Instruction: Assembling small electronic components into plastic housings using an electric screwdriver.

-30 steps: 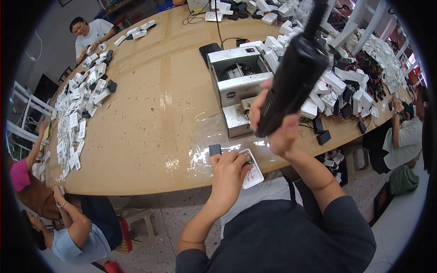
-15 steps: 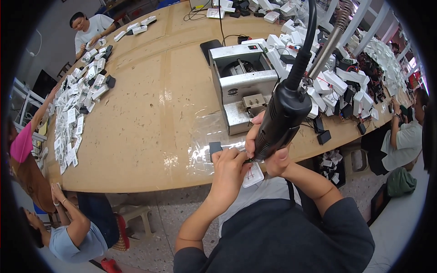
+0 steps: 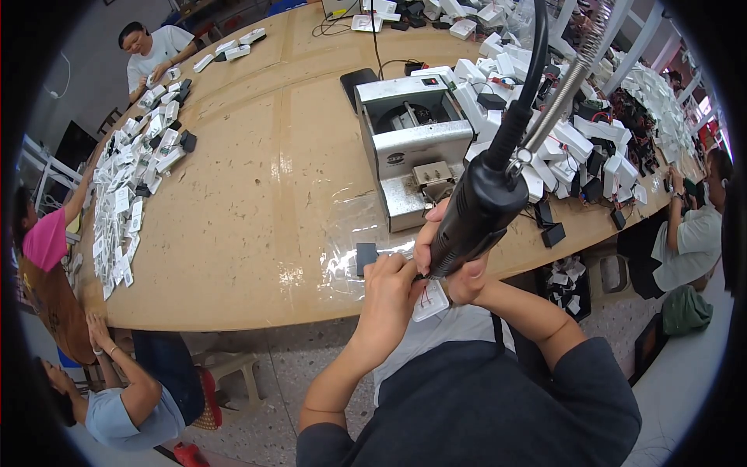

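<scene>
My right hand (image 3: 465,282) is closed around a black electric screwdriver (image 3: 478,206), which hangs from a cable and a coil spring and tilts down toward my left hand. With its fingers bent and pressed together at the tool's tip, my left hand (image 3: 387,286) steadies a small white plastic housing (image 3: 430,307) with red wires inside. The tip itself and the spot it meets are hidden by my fingers. Just beyond my left fingertips, a dark grey block (image 3: 366,255) lies on clear plastic sheeting at the table edge.
A metal benchtop machine (image 3: 416,140) stands beyond my hands. White housings and black boxes with wires form a large pile (image 3: 580,144) to the right. Another heap of white parts (image 3: 124,202) lies at the left. Several people sit around the table (image 3: 257,233).
The screwdriver and both hands have shifted slightly left, and the white housing has moved a little with them. At the left, the person in pink has moved their arm and body.
</scene>
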Available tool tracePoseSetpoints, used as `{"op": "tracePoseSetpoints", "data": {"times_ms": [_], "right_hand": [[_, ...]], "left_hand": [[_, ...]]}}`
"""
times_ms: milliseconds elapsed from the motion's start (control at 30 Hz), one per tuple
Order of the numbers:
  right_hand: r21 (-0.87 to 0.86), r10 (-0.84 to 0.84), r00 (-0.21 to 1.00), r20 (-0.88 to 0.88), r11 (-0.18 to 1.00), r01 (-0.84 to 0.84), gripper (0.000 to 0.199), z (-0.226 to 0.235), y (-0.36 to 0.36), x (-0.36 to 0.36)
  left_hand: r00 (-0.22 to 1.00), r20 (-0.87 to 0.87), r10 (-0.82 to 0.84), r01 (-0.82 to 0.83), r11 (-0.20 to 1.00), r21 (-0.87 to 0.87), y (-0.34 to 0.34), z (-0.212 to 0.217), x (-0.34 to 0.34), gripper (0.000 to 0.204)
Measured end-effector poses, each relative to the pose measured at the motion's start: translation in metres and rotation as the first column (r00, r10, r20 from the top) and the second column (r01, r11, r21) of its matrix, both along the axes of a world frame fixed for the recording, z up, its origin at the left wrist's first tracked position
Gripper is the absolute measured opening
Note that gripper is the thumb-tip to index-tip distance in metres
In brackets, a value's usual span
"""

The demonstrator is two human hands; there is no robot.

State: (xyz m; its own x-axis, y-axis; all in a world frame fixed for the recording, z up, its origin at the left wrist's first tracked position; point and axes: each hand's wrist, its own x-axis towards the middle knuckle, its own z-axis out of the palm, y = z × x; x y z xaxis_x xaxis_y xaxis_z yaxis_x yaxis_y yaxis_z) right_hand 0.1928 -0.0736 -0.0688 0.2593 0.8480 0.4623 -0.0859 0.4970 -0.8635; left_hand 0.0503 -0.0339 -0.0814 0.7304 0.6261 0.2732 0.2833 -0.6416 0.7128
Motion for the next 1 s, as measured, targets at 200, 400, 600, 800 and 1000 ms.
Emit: {"op": "tracePoseSetpoints", "data": {"times_ms": [200, 400, 600, 800, 1000], "right_hand": [[-0.086, 0.030, 0.999, -0.036, 0.996, -0.033, 0.095, 0.000, 0.000, 0.001], [0.029, 0.130, 0.976, -0.172, 0.991, -0.127, 0.094, 0.003, -0.005, 0.010], [-0.130, -0.257, 0.958, -0.126, 0.962, 0.241, 0.063, 0.013, -0.026, 0.056], [0.329, -0.734, 0.205, 0.647, 0.512, 0.794, 0.019, 0.028, -0.033, 0.128], [0.429, -0.495, -0.205, 0.844, 0.396, 0.812, 0.025, 0.044, -0.039, 0.193]], "left_hand": [[1.000, 0.019, -0.006, 0.007, 0.999, -0.043, 0.002, -0.001, 0.002, 0.022], [0.998, -0.018, -0.067, 0.067, 0.997, 0.031, 0.002, 0.008, -0.004, 0.021], [0.947, -0.303, 0.109, -0.098, 0.994, 0.052, 0.067, 0.055, -0.081, 0.023], [0.741, 0.020, 0.671, -0.474, 0.502, 0.723, 0.207, 0.086, -0.155, 0.034], [0.711, -0.094, 0.697, -0.509, 0.602, 0.615, 0.233, 0.082, -0.144, 0.037]]}}
